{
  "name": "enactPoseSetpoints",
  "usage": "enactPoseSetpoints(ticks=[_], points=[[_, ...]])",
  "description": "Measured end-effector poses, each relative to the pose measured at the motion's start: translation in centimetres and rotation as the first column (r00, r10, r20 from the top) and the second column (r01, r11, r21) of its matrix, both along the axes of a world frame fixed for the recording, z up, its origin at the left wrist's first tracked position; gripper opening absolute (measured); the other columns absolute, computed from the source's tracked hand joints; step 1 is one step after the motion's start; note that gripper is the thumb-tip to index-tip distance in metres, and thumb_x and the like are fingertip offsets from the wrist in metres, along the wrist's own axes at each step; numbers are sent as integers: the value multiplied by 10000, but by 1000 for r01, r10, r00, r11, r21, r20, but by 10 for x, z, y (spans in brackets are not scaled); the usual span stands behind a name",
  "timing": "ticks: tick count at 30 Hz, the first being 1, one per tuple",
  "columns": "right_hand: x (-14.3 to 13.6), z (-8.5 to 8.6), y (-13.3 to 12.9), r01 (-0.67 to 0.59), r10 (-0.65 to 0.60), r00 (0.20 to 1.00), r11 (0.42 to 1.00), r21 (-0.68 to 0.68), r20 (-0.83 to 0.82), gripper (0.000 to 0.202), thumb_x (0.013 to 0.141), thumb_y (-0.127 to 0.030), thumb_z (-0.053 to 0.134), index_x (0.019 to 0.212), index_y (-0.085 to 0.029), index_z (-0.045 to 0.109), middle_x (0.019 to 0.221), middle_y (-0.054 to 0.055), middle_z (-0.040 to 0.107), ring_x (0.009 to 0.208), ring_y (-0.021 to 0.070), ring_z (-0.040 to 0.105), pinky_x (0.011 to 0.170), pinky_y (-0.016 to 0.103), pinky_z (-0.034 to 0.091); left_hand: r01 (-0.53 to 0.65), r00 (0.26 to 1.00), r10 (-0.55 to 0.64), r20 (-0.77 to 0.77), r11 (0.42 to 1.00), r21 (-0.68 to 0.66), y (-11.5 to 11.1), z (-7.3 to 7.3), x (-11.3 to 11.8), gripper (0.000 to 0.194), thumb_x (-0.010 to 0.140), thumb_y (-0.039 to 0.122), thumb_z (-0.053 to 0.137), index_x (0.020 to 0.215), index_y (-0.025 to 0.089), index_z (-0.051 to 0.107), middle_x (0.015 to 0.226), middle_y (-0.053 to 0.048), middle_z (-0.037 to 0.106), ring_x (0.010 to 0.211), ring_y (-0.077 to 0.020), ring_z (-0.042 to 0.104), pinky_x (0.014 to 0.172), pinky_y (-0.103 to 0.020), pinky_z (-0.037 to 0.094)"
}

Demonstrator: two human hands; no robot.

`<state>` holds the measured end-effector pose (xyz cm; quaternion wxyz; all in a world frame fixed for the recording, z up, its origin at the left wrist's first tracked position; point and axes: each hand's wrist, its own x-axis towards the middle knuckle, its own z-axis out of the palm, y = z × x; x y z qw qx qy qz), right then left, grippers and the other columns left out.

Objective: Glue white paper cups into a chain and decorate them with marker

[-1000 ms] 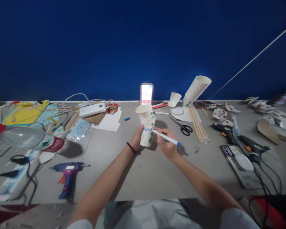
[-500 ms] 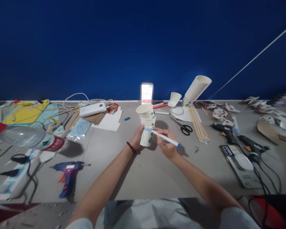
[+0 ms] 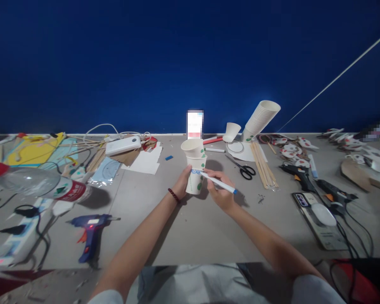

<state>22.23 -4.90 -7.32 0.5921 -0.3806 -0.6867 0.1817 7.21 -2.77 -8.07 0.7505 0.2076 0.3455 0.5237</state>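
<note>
Several white paper cups [image 3: 195,187] with green leaf prints stand stacked in front of me. My left hand [image 3: 183,183] grips the lower cup from its left side; a dark red bead bracelet is on that wrist. In my right hand [image 3: 221,190] is a white marker [image 3: 220,183] with a blue end pointing right. The marker's other end meets the lower cup near a band of blue curved lines below the rim. My right fingertips are close to the cup's right side.
Behind the cups stands a blurred bright screen [image 3: 194,124]. To the right are scissors [image 3: 245,169], wooden sticks [image 3: 263,166], a tall cup stack [image 3: 262,120], glue guns [image 3: 334,195] and a phone [image 3: 319,221]. Leftward lie a bottle [image 3: 47,183], a blue glue gun [image 3: 91,232] and a power strip [image 3: 22,236].
The blue end of the marker has shifted slightly left as my right hand tilts it a little. My left hand and the held cups look unchanged.
</note>
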Motion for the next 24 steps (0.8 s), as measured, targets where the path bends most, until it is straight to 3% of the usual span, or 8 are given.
enactPoseSetpoints(ticks=[11,24], points=[[1,-1,-1,-26,26,1000,1000,12,-16,59,940,-224,613,996,-240,620,1045,101,806,1005,272,795,805,403,658,-30,999,31,25,999,-18,-1,4,1,372,871,482,691,941,121,747,884,-104,790,718,-185,733,688,-266,567],[1,2,-2,-27,28,999,999,17,-23,41,976,-262,582,1001,-240,606,1060,126,806,1018,267,791,805,417,665,-104,995,104,2,995,-10,3,0,5,320,902,455,675,944,146,744,879,-84,790,811,-188,741,791,-267,580]])
